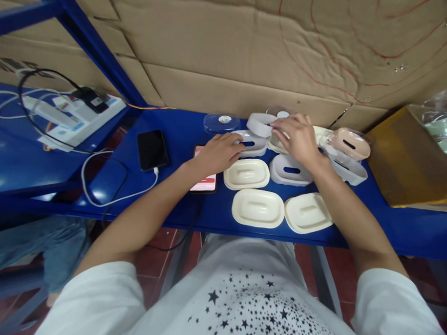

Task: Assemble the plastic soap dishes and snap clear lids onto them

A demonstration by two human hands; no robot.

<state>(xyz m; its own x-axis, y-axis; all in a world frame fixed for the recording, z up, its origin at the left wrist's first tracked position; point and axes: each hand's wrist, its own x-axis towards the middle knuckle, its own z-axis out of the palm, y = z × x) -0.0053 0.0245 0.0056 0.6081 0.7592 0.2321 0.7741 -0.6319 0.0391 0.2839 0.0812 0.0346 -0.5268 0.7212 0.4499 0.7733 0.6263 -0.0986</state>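
My right hand (297,138) pinches a white oval ring-shaped piece (257,124), tilted above the back of the table. My left hand (221,152) grips the left end of a white oval piece with a slot (255,145), just below that ring. Nearer me lie cream oval plastic pieces, one (246,174) in the middle and two more, (258,208) at the front. A second white slotted piece (290,171) sits below my right hand. Partly behind my right hand, another cream piece (277,144) shows.
A clear lid (219,123) lies at the back. To the right are a beige slotted piece (352,143) and a cardboard box (410,157). On the left are a phone partly under my arm (204,185), a charging black phone (153,149) and a power strip (86,121). Cardboard (213,50) lines the back.
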